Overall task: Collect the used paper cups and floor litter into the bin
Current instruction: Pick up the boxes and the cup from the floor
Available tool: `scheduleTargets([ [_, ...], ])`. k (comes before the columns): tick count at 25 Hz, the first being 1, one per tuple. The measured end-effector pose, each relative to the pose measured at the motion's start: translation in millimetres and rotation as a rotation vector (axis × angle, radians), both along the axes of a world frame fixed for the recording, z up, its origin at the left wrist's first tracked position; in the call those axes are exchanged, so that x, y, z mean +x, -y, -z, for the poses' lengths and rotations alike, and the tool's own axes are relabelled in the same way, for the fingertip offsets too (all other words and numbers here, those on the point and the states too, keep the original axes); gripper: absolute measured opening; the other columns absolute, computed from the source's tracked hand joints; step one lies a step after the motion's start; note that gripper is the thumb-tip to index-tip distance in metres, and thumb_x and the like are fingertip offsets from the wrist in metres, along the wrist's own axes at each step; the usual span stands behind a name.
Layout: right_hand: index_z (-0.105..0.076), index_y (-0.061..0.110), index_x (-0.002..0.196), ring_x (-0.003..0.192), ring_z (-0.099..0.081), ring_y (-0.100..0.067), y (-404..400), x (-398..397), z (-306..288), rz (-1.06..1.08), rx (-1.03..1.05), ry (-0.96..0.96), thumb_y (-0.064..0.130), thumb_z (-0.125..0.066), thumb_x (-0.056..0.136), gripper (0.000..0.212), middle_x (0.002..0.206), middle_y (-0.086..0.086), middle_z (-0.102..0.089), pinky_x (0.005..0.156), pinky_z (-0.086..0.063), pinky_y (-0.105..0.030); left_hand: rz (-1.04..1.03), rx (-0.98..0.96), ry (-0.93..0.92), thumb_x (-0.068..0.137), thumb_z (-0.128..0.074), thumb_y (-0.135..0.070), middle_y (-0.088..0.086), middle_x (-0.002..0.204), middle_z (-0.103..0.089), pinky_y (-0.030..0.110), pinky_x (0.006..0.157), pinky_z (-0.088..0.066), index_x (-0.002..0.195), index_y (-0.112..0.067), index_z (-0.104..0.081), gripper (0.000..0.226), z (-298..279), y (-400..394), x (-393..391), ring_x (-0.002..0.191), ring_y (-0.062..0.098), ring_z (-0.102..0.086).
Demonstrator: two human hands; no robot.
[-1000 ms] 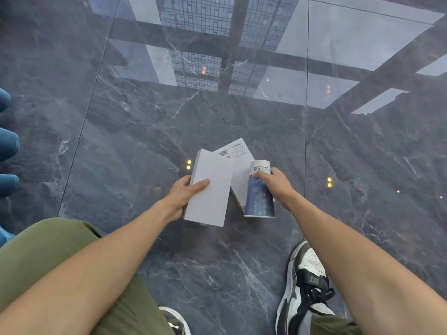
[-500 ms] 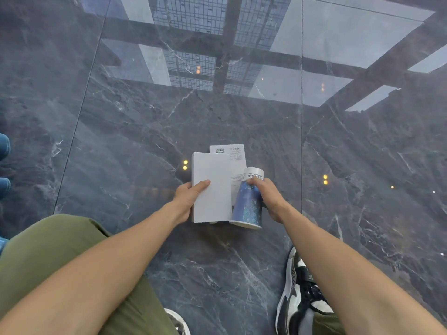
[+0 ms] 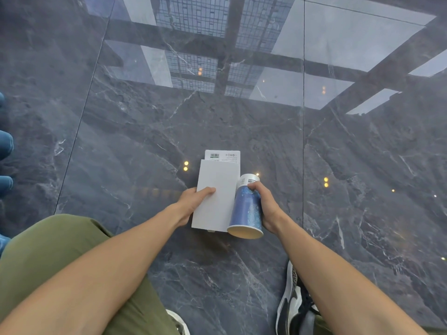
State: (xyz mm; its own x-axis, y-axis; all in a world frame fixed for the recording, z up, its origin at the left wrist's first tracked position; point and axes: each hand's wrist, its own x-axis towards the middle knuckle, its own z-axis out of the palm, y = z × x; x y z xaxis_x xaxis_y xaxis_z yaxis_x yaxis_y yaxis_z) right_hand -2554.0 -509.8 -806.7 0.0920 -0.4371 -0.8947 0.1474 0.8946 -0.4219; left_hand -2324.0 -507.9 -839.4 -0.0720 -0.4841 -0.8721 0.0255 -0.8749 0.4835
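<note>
My left hand [image 3: 193, 201] grips a plain white flat box [image 3: 216, 189] by its left edge, thumb on top. A second white box [image 3: 222, 155] with a barcode label lies under it, only its far end showing. My right hand [image 3: 266, 206] holds a blue paper cup [image 3: 246, 209] on its side, open mouth toward me, right against the white box. Both are low over the dark marble floor [image 3: 145, 141]. No bin is in view.
Glossy dark marble tiles reflect a window grid and ceiling lights. My green-trousered knee [image 3: 60, 250] is at the lower left, and my black-and-white shoe [image 3: 292, 305] at the lower right. Blue objects [image 3: 4, 143] sit at the left edge.
The plain box has slid over the labelled one, covering most of it. The cup has tipped further, its mouth now facing me, and sits tight beside the box.
</note>
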Motion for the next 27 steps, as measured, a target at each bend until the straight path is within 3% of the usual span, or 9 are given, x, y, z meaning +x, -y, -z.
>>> scheduleTargets([
  [3,-0.067,0.008,0.110,0.070,-0.071,-0.022,2,2,-3,-0.049,-0.020,-0.028,0.046,-0.064,0.080,0.048,0.091,-0.012,-0.073,0.071,-0.058,-0.034,-0.002,-0.009,0.001,0.092,-0.075,-0.038,0.015,0.121,-0.076,0.044,0.087,-0.059,0.128,-0.007,-0.062,0.049,-5,0,-2,0.109,0.034,-0.073],
  [7,-0.056,0.001,0.136,0.081,-0.069,-0.027,2,0,-5,-0.084,-0.043,-0.064,0.045,-0.064,0.082,0.070,0.099,-0.014,-0.071,0.074,-0.058,-0.037,-0.044,-0.003,-0.036,0.088,-0.080,-0.044,0.019,0.124,-0.072,0.056,0.086,-0.061,0.133,-0.007,-0.054,0.064,-12,1,-3,0.111,0.041,-0.073],
  [11,-0.054,0.003,0.137,0.077,-0.073,-0.023,2,-3,-10,-0.109,-0.051,-0.040,0.050,-0.067,0.079,0.076,0.100,-0.013,-0.073,0.065,-0.060,-0.033,-0.111,-0.018,-0.125,0.090,-0.078,-0.041,0.014,0.112,-0.081,0.040,0.076,-0.062,0.131,-0.007,-0.067,0.054,-23,8,-5,0.098,0.032,-0.078],
  [14,-0.058,0.004,0.132,0.077,-0.074,-0.022,7,-6,-11,-0.112,-0.058,-0.014,0.051,-0.069,0.079,0.072,0.100,-0.013,-0.075,0.063,-0.060,-0.032,-0.147,-0.026,-0.169,0.092,-0.077,-0.039,0.014,0.115,-0.081,0.037,0.075,-0.062,0.131,-0.008,-0.067,0.051,-27,10,-5,0.099,0.031,-0.078],
  [18,-0.070,0.012,0.106,0.069,-0.076,-0.020,8,-6,-9,-0.144,-0.029,0.038,0.053,-0.068,0.079,0.049,0.086,-0.009,-0.078,0.057,-0.060,-0.029,-0.162,-0.004,-0.159,0.092,-0.076,-0.041,0.013,0.113,-0.082,0.041,0.081,-0.062,0.130,-0.009,-0.068,0.050,-26,8,-3,0.101,0.032,-0.078],
  [21,-0.073,0.013,0.101,0.070,-0.076,-0.022,7,-6,-6,-0.133,-0.010,0.055,0.054,-0.071,0.078,0.048,0.089,-0.011,-0.077,0.059,-0.061,-0.031,-0.168,0.005,-0.153,0.091,-0.077,-0.042,0.011,0.109,-0.082,0.040,0.079,-0.063,0.127,-0.011,-0.069,0.049,-26,7,-2,0.097,0.030,-0.080],
  [27,-0.077,0.012,0.092,0.072,-0.072,-0.026,8,-9,-14,-0.083,0.006,0.131,0.050,-0.078,0.068,0.045,0.092,-0.014,-0.072,0.068,-0.061,-0.037,-0.144,0.018,-0.090,0.089,-0.078,-0.039,0.018,0.123,-0.076,0.059,0.107,-0.053,0.137,-0.009,-0.062,0.059,-27,-1,-4,0.116,0.039,-0.071],
])
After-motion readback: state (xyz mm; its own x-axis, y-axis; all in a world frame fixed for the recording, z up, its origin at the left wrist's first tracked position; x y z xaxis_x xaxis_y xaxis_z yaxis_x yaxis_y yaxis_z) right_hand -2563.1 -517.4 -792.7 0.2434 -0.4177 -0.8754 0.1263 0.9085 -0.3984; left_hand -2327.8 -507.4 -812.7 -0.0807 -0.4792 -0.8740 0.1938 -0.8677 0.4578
